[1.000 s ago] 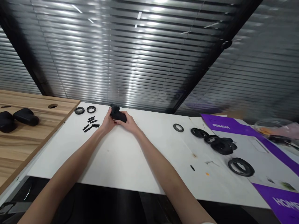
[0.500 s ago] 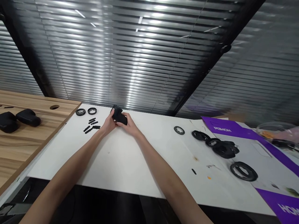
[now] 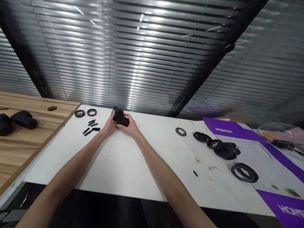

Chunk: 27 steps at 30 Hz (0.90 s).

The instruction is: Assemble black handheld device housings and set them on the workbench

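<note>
A black angled part [image 3: 121, 117], with a wider head at its upper left and a rounded lower end, is held just above the white table [image 3: 123, 164]. My left hand [image 3: 110, 125] grips its left side, thumb on the head. Around the lower right end, my right hand [image 3: 130, 126] has its fingers closed. The fingers partly cover the part, so its exact kind cannot be made out. Left of my hands lie several small black strips [image 3: 92, 128]. Behind them are two black rings, one farther left [image 3: 79, 113] and one closer [image 3: 91, 112].
To the right, a thin ring [image 3: 180, 131], several black ring parts [image 3: 224, 150] and a thick ring [image 3: 244, 173] lie near a purple-and-white box sheet [image 3: 251, 148]. Black curved pieces [image 3: 24, 119] rest on a wooden surface [image 3: 35, 142] at left. Window blinds [image 3: 142, 63] stand behind the table.
The black part has turned slightly in my hands, its head showing a little less of its top. The whole view has shifted slightly, moving the table items a bit leftward.
</note>
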Available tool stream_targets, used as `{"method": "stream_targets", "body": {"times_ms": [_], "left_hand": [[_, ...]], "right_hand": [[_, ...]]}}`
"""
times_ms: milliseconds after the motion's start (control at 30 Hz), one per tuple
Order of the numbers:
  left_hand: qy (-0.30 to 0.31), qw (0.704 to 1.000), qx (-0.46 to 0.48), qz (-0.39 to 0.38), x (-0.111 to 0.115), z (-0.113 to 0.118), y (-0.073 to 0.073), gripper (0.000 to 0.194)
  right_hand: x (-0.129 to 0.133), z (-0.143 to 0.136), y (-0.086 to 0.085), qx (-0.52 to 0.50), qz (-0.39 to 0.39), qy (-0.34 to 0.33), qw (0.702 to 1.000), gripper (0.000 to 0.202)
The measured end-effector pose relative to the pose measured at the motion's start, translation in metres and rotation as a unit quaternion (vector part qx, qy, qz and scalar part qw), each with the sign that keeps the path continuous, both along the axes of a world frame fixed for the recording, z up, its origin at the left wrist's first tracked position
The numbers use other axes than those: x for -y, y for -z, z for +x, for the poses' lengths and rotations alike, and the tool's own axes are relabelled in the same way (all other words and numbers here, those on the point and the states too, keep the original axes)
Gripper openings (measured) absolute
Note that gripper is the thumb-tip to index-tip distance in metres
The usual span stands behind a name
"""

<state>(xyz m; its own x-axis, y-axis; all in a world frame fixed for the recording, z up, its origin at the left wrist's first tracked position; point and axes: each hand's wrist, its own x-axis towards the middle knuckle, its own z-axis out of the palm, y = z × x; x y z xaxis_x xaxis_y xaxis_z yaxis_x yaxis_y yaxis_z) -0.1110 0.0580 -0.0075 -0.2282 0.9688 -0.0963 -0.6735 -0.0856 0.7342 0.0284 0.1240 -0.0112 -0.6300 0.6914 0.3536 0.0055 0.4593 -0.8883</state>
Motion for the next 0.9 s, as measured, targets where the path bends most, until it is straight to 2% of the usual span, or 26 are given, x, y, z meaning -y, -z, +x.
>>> {"method": "stream_targets", "body": {"times_ms": [233,433,600,900], "left_hand": [[0.0,1.0,0.03,0.008,0.001,0.003,0.0,0.05],[-0.037,0.997,0.061,-0.013,0.003,0.005,-0.004,0.056],[-0.07,0.99,0.12,-0.014,0.006,0.004,-0.008,0.056],[-0.097,0.982,0.16,-0.009,0.001,0.0,-0.001,0.059]], "right_hand": [[-0.002,0.002,-0.005,-0.024,-0.033,0.009,0.999,0.047],[-0.003,0.005,-0.007,-0.032,-0.017,-0.027,0.999,0.048],[-0.003,0.005,-0.006,-0.039,-0.043,-0.066,0.996,0.052],[-0.009,0.001,0.002,-0.028,-0.062,-0.04,0.997,0.051]]}}
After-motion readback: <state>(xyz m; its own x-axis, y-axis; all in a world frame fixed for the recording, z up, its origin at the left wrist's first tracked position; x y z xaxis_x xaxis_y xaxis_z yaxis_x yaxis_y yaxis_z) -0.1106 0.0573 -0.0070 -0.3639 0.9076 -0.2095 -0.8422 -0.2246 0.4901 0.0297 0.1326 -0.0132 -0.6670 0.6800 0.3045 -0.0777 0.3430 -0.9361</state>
